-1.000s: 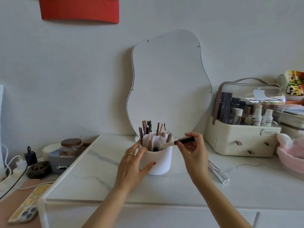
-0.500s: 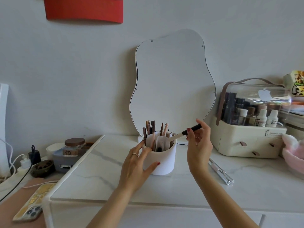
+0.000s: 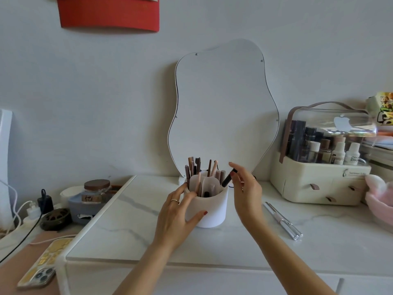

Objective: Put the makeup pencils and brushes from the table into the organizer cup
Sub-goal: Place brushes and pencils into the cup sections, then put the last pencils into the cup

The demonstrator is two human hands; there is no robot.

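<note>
Over the organizer cup (image 3: 209,206), her right hand (image 3: 246,189) pinches a black pencil (image 3: 228,178) half-in; left hand (image 3: 178,207) fingers spread, steadying. Crowded slots could jam it, tipping everything.

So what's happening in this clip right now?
A person is tidying makeup tools into a white organizer cup on a marble table. The left hand steadies the cup by its side, while the right hand pinches a black-ended pencil that is tilted, its lower end already inside the cup's rim. Several pencils and brushes already stand in the cup. Two slim silver pencils lie on the table to the right, not yet picked up.
</note>
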